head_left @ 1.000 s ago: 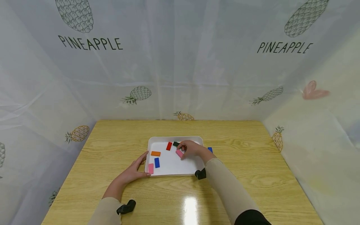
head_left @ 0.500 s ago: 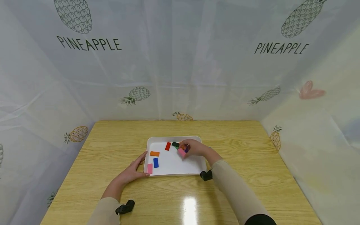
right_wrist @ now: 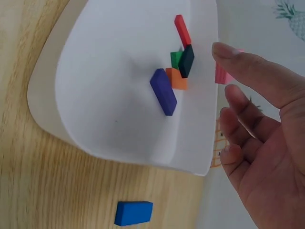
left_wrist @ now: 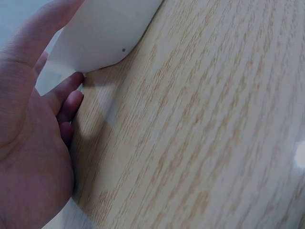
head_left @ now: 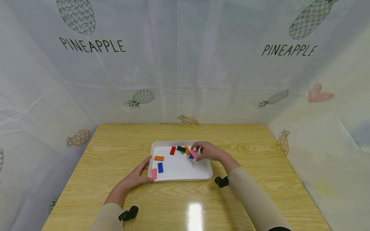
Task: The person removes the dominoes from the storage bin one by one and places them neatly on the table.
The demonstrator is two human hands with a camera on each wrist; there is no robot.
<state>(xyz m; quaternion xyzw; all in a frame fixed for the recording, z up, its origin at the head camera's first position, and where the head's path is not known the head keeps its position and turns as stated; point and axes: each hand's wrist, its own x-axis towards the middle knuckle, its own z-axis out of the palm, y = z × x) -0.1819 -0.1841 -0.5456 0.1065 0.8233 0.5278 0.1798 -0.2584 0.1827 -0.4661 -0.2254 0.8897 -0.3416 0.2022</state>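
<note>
A: Your left hand (head_left: 136, 177) lies flat, fingers straight, against the tray (head_left: 179, 177)'s near-left corner, likely steadying it on the table (head_left: 260, 150)

B: And my right hand (head_left: 208, 151)?

A: It pinches a pink block (head_left: 194, 154) just above the tray's right side, beside the block pile (head_left: 184, 150)

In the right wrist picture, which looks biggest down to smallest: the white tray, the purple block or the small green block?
1. White tray, by far the largest.
2. Purple block.
3. Green block, smallest, though a dark block partly covers it.
</note>
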